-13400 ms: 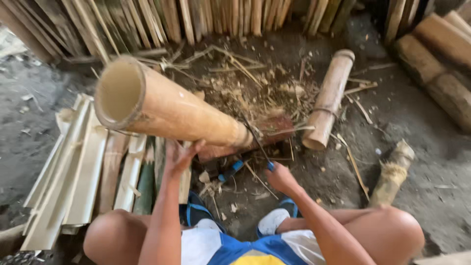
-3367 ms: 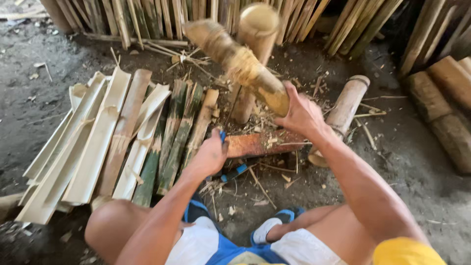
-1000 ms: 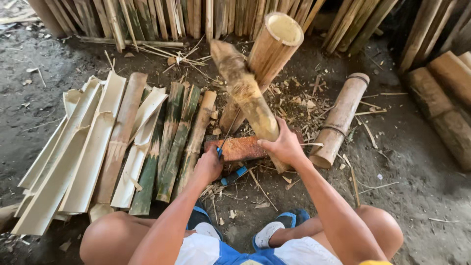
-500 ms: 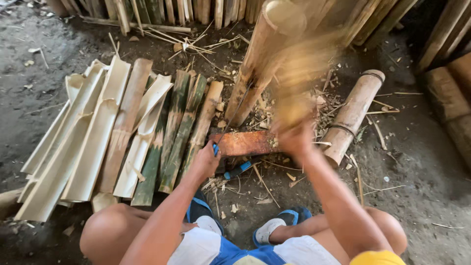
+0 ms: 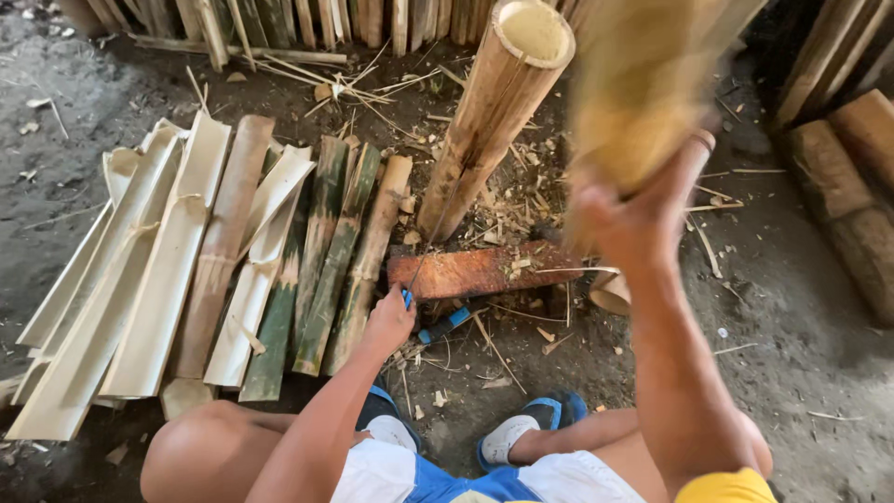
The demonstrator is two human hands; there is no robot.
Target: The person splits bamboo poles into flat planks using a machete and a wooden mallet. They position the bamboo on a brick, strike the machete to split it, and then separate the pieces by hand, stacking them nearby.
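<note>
Head camera looks down on a person crouched on a dirt floor. Their right hand is raised and wrapped tight around the narrow end of a wooden club, which is smeared by motion blur so its outline cannot be made out clearly. Their left hand is lower down, fingers closed around the blue handle of a blade that runs up as a thin dark line to the foot of a bamboo pole. How far the blade sits in the pole cannot be told.

That pole stands tilted, its open hollow top leaning toward the upper right, its foot resting just behind a reddish wooden block lying flat on the ground. The club hangs in the air to the right of the pole's top, apart from it.

Left of the pole lies a row of split bamboo strips, pale ones at the far left and greener ones nearer the block, packed side by side. Chips and thin slivers litter the ground around the block. A blue-handled tool lies just below the block near the left hand. Blue sandals show on the person's feet at the bottom. Round logs lie at the right edge, and more bamboo leans along the top.
</note>
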